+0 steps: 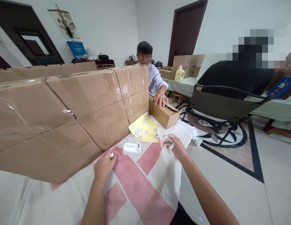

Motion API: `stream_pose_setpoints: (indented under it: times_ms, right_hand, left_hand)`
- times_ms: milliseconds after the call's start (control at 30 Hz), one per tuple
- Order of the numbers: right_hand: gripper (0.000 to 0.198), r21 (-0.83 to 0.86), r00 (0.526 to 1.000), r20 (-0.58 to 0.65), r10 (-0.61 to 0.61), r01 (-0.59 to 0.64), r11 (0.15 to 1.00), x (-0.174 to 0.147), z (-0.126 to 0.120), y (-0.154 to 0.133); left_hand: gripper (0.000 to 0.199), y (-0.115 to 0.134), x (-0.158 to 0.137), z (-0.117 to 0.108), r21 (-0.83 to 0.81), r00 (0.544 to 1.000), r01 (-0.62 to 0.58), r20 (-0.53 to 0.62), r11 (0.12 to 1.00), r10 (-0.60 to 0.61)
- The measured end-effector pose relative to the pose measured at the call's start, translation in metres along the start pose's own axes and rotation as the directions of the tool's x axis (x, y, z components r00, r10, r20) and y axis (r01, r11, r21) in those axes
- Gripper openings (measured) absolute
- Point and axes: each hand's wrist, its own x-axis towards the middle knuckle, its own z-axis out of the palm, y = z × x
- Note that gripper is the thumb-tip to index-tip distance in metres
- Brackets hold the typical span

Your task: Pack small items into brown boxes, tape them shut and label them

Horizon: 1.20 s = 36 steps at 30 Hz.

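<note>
My left hand is closed near the table's left side, with a small white piece showing at its thumb; I cannot tell whether this is held or wrapped on. Beside it lie a white tape dispenser and a small roll of tape. My right hand hovers at the right edge, its fingers bent but apart, with white strips on them. Just beyond are yellow sheets bearing several small blue-edged labels. A brown cardboard box sits at the far end, under another person's hand.
Stacked, taped cardboard boxes wall off the left side. A pink-and-white cloth covers the table. Another person sits in a folding chair at right. A yellow jug stands on a green-covered table behind.
</note>
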Motion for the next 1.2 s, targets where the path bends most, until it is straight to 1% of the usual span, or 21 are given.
stream_pose_setpoints:
  times_ms: [100, 167, 200, 233, 267, 333, 367, 433, 467, 500, 533, 567, 600, 700, 767, 800, 867, 900, 1000, 1100, 1200]
  right_hand:
    - [0.036, -0.044, 0.998, 0.057, -0.015, 0.017, 0.999, -0.008, 0.003, 0.001]
    - [0.034, -0.084, 0.991, 0.131, -0.026, 0.037, 0.996, -0.018, 0.009, 0.0]
    - [0.032, -0.104, 0.984, 0.176, -0.024, 0.042, 0.994, -0.024, 0.013, 0.0]
    - [0.03, -0.124, 0.975, 0.221, -0.018, 0.046, 0.991, -0.032, 0.019, -0.001]
    - [0.027, -0.15, 0.963, 0.27, -0.008, 0.05, 0.987, -0.039, 0.025, -0.003]
    - [0.022, -0.193, 0.934, 0.358, -0.004, 0.078, 0.978, -0.055, 0.039, -0.006]
    - [0.02, -0.208, 0.92, 0.392, -0.014, 0.103, 0.973, -0.062, 0.046, -0.007]
    - [0.019, -0.231, 0.898, 0.438, -0.052, 0.168, 0.958, -0.072, 0.055, -0.01]
    - [0.019, -0.238, 0.888, 0.452, -0.081, 0.207, 0.949, -0.075, 0.057, -0.01]
    - [0.019, -0.244, 0.882, 0.459, -0.109, 0.243, 0.939, -0.076, 0.057, -0.011]
    - [0.02, -0.251, 0.879, 0.459, -0.129, 0.268, 0.93, -0.076, 0.055, -0.01]
    - [0.021, -0.255, 0.88, 0.454, -0.143, 0.282, 0.925, -0.076, 0.053, -0.01]
    - [0.023, -0.256, 0.882, 0.447, -0.15, 0.287, 0.923, -0.074, 0.049, -0.009]
    - [0.026, -0.236, 0.883, 0.452, -0.13, 0.259, 0.937, -0.072, 0.04, -0.006]
    - [0.029, -0.188, 0.877, 0.467, -0.111, 0.221, 0.957, -0.072, 0.038, -0.001]
    - [0.03, -0.154, 0.881, 0.463, -0.095, 0.185, 0.971, -0.073, 0.039, 0.002]
    - [0.035, -0.076, 0.896, 0.442, -0.051, 0.095, 0.993, -0.075, 0.042, 0.009]
    - [0.038, -0.039, 0.902, 0.432, -0.03, 0.051, 0.998, -0.076, 0.043, 0.013]
    - [0.043, 0.045, 0.915, 0.404, -0.01, -0.009, 0.999, -0.078, 0.044, 0.025]
    - [0.041, 0.08, 0.92, 0.386, -0.061, 0.033, 0.996, -0.079, 0.038, 0.035]
    - [0.035, 0.042, 0.912, 0.399, -0.097, 0.087, 0.995, -0.08, 0.025, 0.041]
  left_hand:
    - [0.056, 0.016, -0.016, -0.022, 0.035, 0.999, 0.011, 0.049, 0.999, -0.013]
    - [0.062, 0.039, -0.037, -0.037, 0.026, 0.999, -0.051, -0.001, 0.998, 0.051]
    - [0.059, 0.054, -0.049, -0.043, 0.007, 0.988, -0.13, -0.078, 0.991, 0.13]
    - [0.055, 0.069, -0.061, -0.046, -0.027, 0.962, -0.237, -0.146, 0.971, 0.23]
    - [0.052, 0.085, -0.073, -0.046, -0.061, 0.922, -0.358, -0.177, 0.932, 0.343]
    - [0.046, 0.112, -0.092, -0.039, -0.074, 0.815, -0.569, -0.187, 0.819, 0.549]
    - [0.038, 0.121, -0.098, -0.034, -0.059, 0.759, -0.642, -0.193, 0.764, 0.622]
    - [0.022, 0.131, -0.104, -0.024, -0.007, 0.668, -0.726, -0.242, 0.687, 0.704]
    - [0.019, 0.132, -0.104, -0.021, 0.009, 0.636, -0.748, -0.28, 0.664, 0.719]
    - [0.02, 0.132, -0.104, -0.019, 0.004, 0.615, -0.76, -0.317, 0.65, 0.722]
    - [0.021, 0.13, -0.104, -0.018, -0.027, 0.609, -0.767, -0.344, 0.641, 0.715]
    - [0.021, 0.128, -0.104, -0.019, -0.086, 0.618, -0.768, -0.36, 0.635, 0.699]
    - [0.021, 0.127, -0.104, -0.021, -0.164, 0.64, -0.76, -0.363, 0.629, 0.677]
    - [0.015, 0.127, -0.107, -0.025, -0.432, 0.736, -0.673, -0.316, 0.6, 0.598]
    - [0.007, 0.131, -0.107, -0.023, -0.605, 0.804, -0.57, -0.274, 0.556, 0.527]
    - [0.004, 0.133, -0.107, -0.02, -0.694, 0.841, -0.499, -0.244, 0.519, 0.483]
    - [0.008, 0.139, -0.106, -0.01, -0.835, 0.899, -0.349, -0.17, 0.426, 0.403]
    - [0.012, 0.141, -0.105, -0.005, -0.878, 0.916, -0.286, -0.133, 0.383, 0.379]
    - [0.024, 0.149, -0.104, 0.013, -0.938, 0.936, -0.168, -0.056, 0.304, 0.347]
    - [0.035, 0.155, -0.108, 0.033, -0.973, 0.945, -0.051, 0.026, 0.223, 0.326]
    - [0.041, 0.162, -0.113, 0.053, -0.986, 0.936, 0.046, 0.099, 0.16, 0.337]
